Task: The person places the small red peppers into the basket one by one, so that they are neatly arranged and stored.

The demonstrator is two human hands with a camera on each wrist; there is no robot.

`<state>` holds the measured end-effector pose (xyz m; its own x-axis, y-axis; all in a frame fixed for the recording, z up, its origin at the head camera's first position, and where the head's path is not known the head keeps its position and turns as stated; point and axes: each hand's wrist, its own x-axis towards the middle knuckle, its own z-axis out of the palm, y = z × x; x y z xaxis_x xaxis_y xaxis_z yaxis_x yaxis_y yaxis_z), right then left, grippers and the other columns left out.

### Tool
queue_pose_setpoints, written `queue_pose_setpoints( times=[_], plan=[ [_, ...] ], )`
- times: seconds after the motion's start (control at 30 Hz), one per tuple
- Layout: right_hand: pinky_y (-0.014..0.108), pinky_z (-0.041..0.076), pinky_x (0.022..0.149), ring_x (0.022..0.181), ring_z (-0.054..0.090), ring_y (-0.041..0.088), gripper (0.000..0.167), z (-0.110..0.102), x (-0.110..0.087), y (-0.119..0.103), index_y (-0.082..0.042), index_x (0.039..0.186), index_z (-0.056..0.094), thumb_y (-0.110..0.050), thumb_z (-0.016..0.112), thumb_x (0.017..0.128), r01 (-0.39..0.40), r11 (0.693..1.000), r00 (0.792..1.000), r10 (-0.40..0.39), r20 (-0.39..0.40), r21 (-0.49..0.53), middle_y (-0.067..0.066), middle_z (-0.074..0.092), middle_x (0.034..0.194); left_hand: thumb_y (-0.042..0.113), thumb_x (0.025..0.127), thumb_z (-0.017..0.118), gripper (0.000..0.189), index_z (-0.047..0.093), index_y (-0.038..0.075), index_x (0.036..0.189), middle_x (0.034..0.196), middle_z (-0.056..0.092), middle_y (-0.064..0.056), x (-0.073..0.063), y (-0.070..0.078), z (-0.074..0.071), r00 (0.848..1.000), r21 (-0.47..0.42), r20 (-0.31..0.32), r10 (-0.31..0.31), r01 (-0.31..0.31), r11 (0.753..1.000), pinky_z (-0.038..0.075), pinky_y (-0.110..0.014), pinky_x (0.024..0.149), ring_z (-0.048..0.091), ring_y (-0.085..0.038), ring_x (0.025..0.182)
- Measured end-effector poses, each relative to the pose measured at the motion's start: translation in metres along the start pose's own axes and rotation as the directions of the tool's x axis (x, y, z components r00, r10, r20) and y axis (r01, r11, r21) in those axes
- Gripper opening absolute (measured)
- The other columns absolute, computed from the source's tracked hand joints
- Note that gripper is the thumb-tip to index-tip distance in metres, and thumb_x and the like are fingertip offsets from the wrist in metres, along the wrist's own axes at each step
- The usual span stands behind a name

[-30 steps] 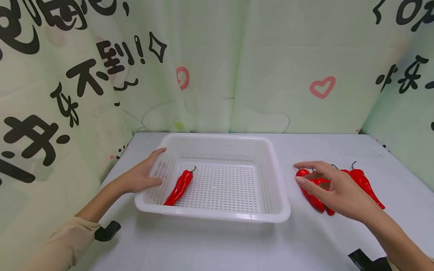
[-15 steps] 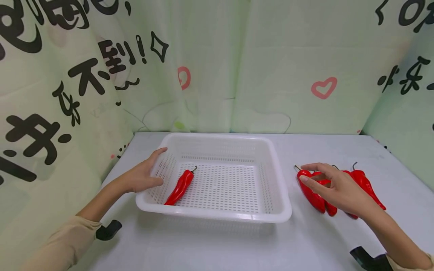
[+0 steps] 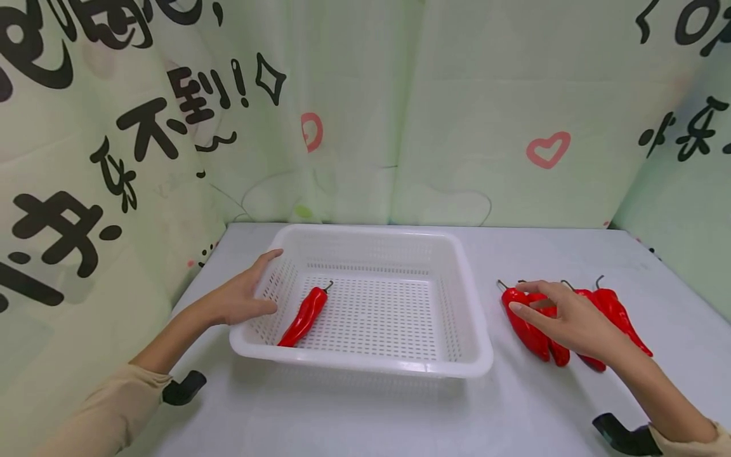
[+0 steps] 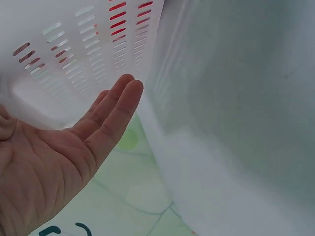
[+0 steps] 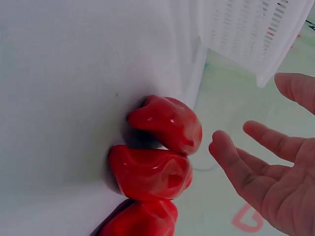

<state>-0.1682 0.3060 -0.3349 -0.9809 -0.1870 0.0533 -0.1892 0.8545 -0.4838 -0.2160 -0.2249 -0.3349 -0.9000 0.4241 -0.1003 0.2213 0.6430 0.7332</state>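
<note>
A white perforated basket (image 3: 365,362) stands on the table, with one red chili pepper (image 3: 305,314) lying at its left inside. My left hand (image 3: 242,301) is at the basket's left side, its thumb over the rim; the left wrist view shows its fingers (image 4: 115,113) straight beside the slotted wall. My right hand (image 3: 571,320) hovers over a group of red peppers (image 3: 528,330) on the right, thumb and fingers apart with nothing between them. In the right wrist view, its fingertips (image 5: 221,142) stand just off the nearest peppers (image 5: 155,172).
A white table (image 3: 371,412) carries everything. Pale green curtains (image 3: 457,114) with black lettering and pink hearts hang behind it and along both sides. Another red pepper (image 3: 619,317) lies at the right end of the group, partly behind the right hand.
My right hand has shifted slightly right and down over the peppers, showing more of the leftmost ones. The left hand, the basket and the pepper in it stay as they were.
</note>
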Motion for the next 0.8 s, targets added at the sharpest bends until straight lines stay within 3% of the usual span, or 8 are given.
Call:
queue_pose_setpoints(
  times=[0.13, 0.4, 0.8],
  plan=[
    [0.052, 0.062, 0.070, 0.114, 0.057, 0.051, 0.067, 0.004, 0.003, 0.006, 0.000, 0.144, 0.050, -0.038, 0.072, 0.094, -0.011, 0.999, 1.000, 0.011, 0.008, -0.031, 0.034, 0.051, 0.136, 0.009, 0.088, 0.068, 0.096, 0.007, 0.012, 0.163, 0.142, 0.046, -0.031, 0.000, 0.001, 0.000, 1.000, 0.011, -0.003, -0.001, 0.001, 1.000, 0.063, -0.045, 0.074, 0.066, -0.032, 0.098],
    [0.054, 0.062, 0.070, 0.115, 0.054, 0.052, 0.071, 0.008, 0.010, 0.012, 0.003, 0.144, 0.050, -0.040, 0.073, 0.092, -0.003, 0.998, 1.000, 0.004, 0.025, -0.069, 0.036, 0.051, 0.135, 0.030, 0.085, 0.081, 0.109, 0.008, 0.015, 0.163, 0.141, 0.048, -0.029, -0.001, 0.001, 0.001, 0.998, 0.041, -0.029, -0.060, 0.061, 0.997, 0.063, -0.044, 0.072, 0.066, -0.034, 0.101],
    [0.052, 0.063, 0.065, 0.110, 0.055, 0.053, 0.074, 0.014, 0.013, 0.008, 0.005, 0.138, 0.055, -0.032, 0.085, 0.081, 0.020, 0.989, 0.999, -0.013, 0.048, -0.148, 0.037, 0.051, 0.131, 0.030, 0.084, 0.082, 0.110, 0.008, 0.015, 0.163, 0.140, 0.049, -0.028, 0.000, 0.000, 0.001, 0.997, 0.030, -0.030, -0.069, 0.070, 0.997, 0.063, -0.044, 0.072, 0.067, -0.032, 0.099]
  ],
)
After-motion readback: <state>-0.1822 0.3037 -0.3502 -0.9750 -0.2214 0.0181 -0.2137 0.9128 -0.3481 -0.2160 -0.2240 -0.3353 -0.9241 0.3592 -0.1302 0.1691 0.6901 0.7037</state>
